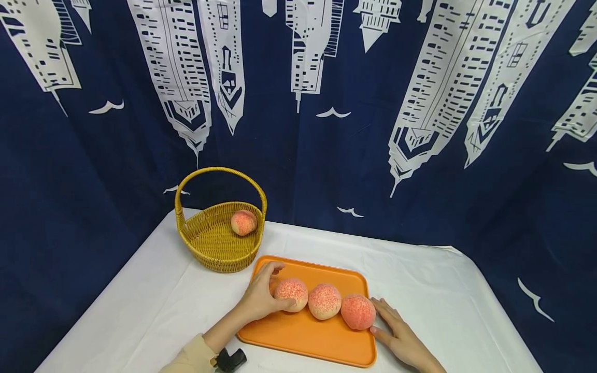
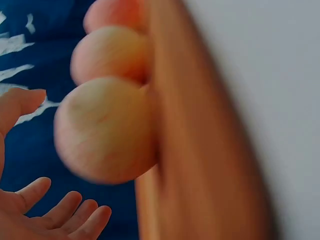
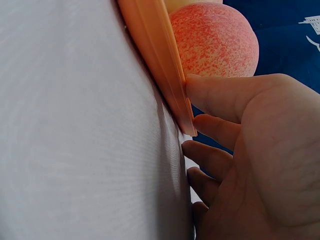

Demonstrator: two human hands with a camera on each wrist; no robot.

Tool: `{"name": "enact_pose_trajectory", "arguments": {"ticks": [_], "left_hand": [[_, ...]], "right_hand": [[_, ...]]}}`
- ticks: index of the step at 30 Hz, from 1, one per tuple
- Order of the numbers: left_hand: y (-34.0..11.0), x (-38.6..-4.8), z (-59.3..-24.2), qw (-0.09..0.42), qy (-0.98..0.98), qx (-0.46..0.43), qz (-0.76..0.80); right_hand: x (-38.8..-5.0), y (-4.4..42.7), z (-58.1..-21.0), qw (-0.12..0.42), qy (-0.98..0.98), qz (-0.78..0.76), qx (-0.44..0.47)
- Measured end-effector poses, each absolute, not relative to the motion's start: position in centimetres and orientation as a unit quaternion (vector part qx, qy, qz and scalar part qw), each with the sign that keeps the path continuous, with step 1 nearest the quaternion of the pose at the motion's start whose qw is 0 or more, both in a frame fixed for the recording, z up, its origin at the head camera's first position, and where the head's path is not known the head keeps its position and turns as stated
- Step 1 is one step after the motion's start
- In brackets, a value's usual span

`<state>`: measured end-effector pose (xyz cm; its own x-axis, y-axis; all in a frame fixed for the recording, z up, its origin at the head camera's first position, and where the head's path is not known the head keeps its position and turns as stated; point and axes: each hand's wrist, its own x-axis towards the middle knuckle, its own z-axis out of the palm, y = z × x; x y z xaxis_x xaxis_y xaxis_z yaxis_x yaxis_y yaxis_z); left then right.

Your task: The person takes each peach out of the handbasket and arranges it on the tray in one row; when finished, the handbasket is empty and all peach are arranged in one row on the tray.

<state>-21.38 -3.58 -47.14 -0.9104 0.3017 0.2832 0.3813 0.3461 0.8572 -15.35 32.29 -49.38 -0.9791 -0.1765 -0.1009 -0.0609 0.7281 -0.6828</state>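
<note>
Three peaches stand in a row on an orange tray: a left peach, a middle peach and a redder right peach. My left hand hovers around the left peach with thumb and fingers spread. In the left wrist view a gap shows between the left hand and that peach. At the tray's right edge, my right hand lies beside the right peach. The right wrist view shows its thumb against the tray rim, the fingers loosely bent.
Beyond the tray, at the back left, stands a yellow wicker basket with a tall handle. One peach lies inside it. White cloth covers the table, and a navy curtain with white building prints hangs behind.
</note>
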Motion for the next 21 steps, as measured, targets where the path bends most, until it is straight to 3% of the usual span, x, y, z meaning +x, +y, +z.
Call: {"name": "enact_pose_trajectory", "arguments": {"ticks": [8,14,21], "left_hand": [[-8.0,-24.4,-42.9,0.124,-0.807,-0.113,-0.566],[-11.2,-28.5,-41.1,0.116,-0.810,-0.035,-0.574],[-12.7,-33.0,-42.2,0.097,-0.833,0.039,-0.543]], "right_hand": [[-15.3,32.4,-49.4,0.076,0.928,-0.356,-0.074],[-15.3,32.5,-49.3,0.075,0.929,-0.354,-0.074],[-15.3,32.5,-49.3,0.073,0.928,-0.358,-0.071]]}}
